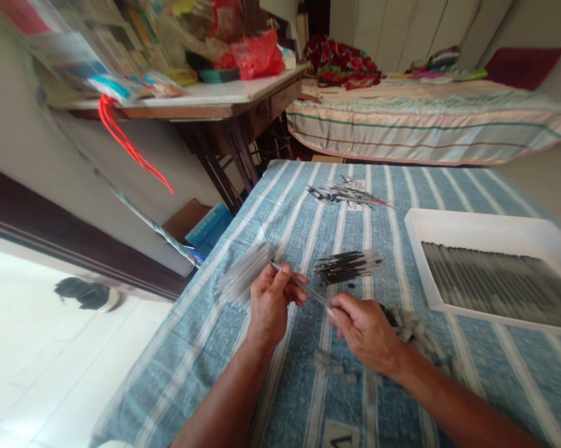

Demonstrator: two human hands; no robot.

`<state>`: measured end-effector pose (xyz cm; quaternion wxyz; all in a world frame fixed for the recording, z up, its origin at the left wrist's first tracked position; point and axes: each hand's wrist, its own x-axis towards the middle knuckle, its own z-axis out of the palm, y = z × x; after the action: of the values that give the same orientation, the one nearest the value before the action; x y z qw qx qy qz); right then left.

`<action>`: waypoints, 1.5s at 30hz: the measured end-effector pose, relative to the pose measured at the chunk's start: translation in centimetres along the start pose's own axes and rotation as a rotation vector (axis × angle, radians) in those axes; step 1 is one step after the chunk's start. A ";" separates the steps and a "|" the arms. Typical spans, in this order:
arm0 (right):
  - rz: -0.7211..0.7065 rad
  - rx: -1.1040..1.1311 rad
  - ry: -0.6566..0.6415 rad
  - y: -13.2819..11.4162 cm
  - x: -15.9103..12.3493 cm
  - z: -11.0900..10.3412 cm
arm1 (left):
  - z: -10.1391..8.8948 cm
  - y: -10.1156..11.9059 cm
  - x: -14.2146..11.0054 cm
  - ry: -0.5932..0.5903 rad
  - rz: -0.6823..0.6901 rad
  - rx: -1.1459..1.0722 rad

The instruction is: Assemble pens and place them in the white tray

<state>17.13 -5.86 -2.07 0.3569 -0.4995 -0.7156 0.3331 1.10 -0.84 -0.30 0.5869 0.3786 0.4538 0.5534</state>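
Observation:
Both my hands hold a thin translucent pen (pixel 314 292), slanting down from left to right. My left hand (pixel 272 302) pinches its upper end between thumb and fingers, and my right hand (pixel 362 326) grips the lower end. Left of my left hand lies a pile of clear pen barrels (pixel 244 274), partly covered by that hand. Beyond the pen is a bundle of dark pen refills (pixel 348 266). Small greyish translucent pieces (pixel 423 339), perhaps caps, lie by and partly behind my right forearm. More of them (pixel 334 366) are scattered between my arms.
A white box (pixel 423 274) on the right holds a row of dark-filled pens (pixel 499 283). Loose thin dark pieces (pixel 348 194) lie at the far end of the striped cloth (pixel 290 199). A side table (pixel 196 107) with bags stands at the left, a bed (pixel 425 118) behind.

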 end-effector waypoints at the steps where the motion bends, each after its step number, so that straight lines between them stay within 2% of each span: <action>1: -0.005 -0.003 0.000 0.0 0.0 0.0 | 0.0 0.0 0.0 -0.001 -0.002 -0.004; 11: 0.005 -0.047 -0.022 0.4 -0.1 0.2 | 0.4 -0.4 -0.4 0.025 0.015 -0.004; 14: 0.011 -0.127 -0.067 0.3 0.4 -0.1 | 0.5 0.0 -0.6 0.019 0.019 0.038; 17: -0.043 -0.265 -0.072 -0.4 1.0 -0.9 | 0.7 0.5 -0.7 0.027 0.052 0.082; 22: -0.181 -0.461 -0.005 -1.3 1.9 -2.0 | 1.5 0.5 -0.8 -0.082 -0.080 0.075; 25: -0.172 -0.492 -0.019 -1.5 2.0 -2.4 | 1.9 0.3 -1.1 -0.136 -0.126 0.097; 28: -0.111 -0.488 -0.036 -1.7 2.2 -3.4 | 2.0 0.2 -1.1 -0.196 -0.132 0.192; 30: -0.049 -0.488 -0.022 -1.4 2.3 -5.0 | 1.8 0.0 -0.9 -0.214 -0.119 0.327; 32: 0.060 -0.480 0.035 -0.7 2.4 -7.7 | 1.4 -0.2 -0.4 -0.227 -0.116 0.483; 35: 0.270 -0.533 0.183 1.2 2.0 -12.7 | 0.8 -0.3 0.1 -0.315 -0.123 0.694; 37: 0.438 -0.648 0.249 2.9 1.3 -15.9 | 0.3 -0.4 0.1 -0.398 -0.090 0.846; 39: 0.601 -0.708 0.247 4.6 0.5 -18.2 | -0.1 -0.4 0.1 -0.499 -0.041 1.002; 42: 0.722 -0.669 0.239 6.4 -0.7 -19.6 | -0.6 -0.5 0.3 -0.647 0.021 1.193; 45: 0.765 -0.602 0.216 7.5 -1.2 -19.3 | -0.8 -0.7 0.6 -0.727 0.025 1.287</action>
<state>37.34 -2.61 1.56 0.1210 -0.8388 -0.5045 0.1651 0.55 -0.39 -1.25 0.3558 0.8125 0.4611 0.0242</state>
